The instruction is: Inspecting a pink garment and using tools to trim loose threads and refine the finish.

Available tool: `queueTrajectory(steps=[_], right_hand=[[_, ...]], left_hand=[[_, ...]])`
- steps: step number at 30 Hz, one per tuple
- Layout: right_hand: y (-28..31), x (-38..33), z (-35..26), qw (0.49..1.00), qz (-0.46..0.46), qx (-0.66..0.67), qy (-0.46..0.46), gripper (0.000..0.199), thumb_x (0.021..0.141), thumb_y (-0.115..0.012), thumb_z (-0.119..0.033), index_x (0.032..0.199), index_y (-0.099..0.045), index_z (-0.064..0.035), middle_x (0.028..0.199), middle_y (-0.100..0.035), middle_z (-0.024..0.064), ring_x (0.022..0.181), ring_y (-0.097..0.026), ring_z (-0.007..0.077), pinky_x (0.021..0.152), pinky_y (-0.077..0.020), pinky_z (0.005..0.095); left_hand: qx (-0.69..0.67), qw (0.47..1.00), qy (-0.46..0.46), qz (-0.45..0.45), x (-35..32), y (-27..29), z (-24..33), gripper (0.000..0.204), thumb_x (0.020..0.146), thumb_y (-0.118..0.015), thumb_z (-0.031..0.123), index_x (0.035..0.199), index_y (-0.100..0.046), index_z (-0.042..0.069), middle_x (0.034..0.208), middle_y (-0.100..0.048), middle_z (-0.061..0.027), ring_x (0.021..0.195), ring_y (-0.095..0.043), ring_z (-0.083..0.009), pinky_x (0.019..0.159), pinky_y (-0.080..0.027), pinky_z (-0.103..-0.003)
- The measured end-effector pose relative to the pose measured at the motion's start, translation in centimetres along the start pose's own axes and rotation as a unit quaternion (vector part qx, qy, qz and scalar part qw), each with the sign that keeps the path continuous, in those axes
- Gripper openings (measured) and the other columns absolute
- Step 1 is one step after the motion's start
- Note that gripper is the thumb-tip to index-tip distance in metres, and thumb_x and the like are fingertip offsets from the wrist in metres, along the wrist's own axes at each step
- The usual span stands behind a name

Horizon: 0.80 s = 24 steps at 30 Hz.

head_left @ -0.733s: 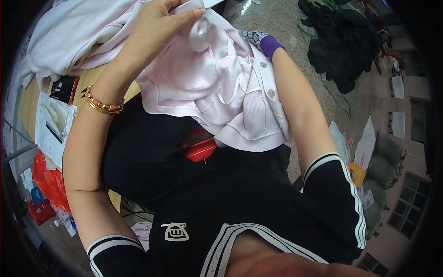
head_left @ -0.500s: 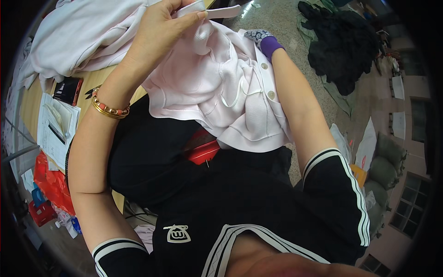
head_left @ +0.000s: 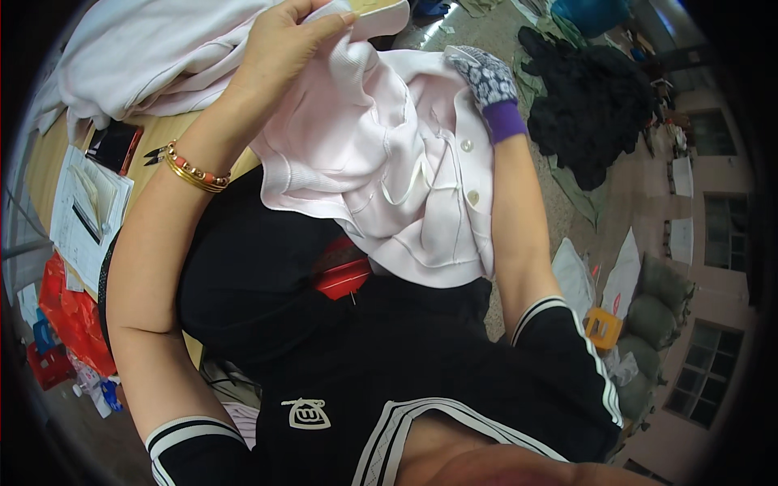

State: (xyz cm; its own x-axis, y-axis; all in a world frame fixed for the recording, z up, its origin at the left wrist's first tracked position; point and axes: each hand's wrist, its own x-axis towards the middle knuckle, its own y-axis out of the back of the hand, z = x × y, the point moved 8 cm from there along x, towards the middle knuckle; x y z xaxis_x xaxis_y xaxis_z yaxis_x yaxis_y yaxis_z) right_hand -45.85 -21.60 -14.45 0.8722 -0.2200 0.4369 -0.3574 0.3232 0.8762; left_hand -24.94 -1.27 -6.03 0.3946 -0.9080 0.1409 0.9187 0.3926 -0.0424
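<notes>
Two hands were on the garment (head_left: 377, 154), pale pink, bunched between them and hanging down toward the lap. Left hand (head_left: 293, 44): bare, thumb and fingers clamped on its upper edge, a flap (head_left: 385, 23) sticking out past the thumb. Right hand (head_left: 486, 87): gloved, touching the opposite edge; finger positions unclear, couldn't tell if it was pinching or just resting there.

Handling guess: light, soft, limp. No stiffness to push against, so it folded wherever it lacked support. Texture looked grippy, not slippery. Not fragile, but likely stretchy and quick to show dirt.

Best holds: ribbed band (head_left: 354, 63) just beside the left thumb, or the button strip (head_left: 481, 172) just bodyward of the right hand; both looked firmer than the loose middle. White loop (head_left: 403, 197), between the hands and bodyward, looked too thin to pull on, likely to snag.

Around: cloth pile (head_left: 154, 65) on the tabletop (head_left: 172, 130), left of the left hand; black heap (head_left: 583, 97) on the floor, right of the right hand.
</notes>
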Motion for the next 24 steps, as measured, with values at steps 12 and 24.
queueTrajectory(steps=[12, 24], right_hand=[[19.7, 3.7, -15.7, 0.957, 0.233, 0.147, 0.091, 0.030, 0.072, -0.075, -0.018, 0.101, -0.072, -0.0107, 0.097, -0.071, 0.0042, 0.088, -0.068, 0.0227, 0.076, -0.0539, 0.0331], [18.1, 3.6, -14.0, 0.951, 0.249, 0.181, 0.028, 0.029, 0.072, -0.077, -0.022, 0.098, -0.072, -0.0100, 0.094, -0.071, 0.0052, 0.085, -0.068, 0.0239, 0.075, -0.0535, 0.0343]], left_hand=[[0.101, 0.978, -0.091, -0.157, -2.4, -4.2, 3.8, 0.024, 0.092, -0.062, 0.020, 0.105, -0.063, 0.000, 0.095, -0.065, -0.0004, 0.089, -0.057, -0.0048, 0.081, -0.045, -0.021], [0.008, 0.984, -0.037, -0.174, -2.0, -4.3, 2.3, 0.027, 0.090, -0.064, 0.018, 0.110, -0.062, 0.000, 0.103, -0.065, -0.0025, 0.097, -0.057, -0.0077, 0.090, -0.044, -0.024]])
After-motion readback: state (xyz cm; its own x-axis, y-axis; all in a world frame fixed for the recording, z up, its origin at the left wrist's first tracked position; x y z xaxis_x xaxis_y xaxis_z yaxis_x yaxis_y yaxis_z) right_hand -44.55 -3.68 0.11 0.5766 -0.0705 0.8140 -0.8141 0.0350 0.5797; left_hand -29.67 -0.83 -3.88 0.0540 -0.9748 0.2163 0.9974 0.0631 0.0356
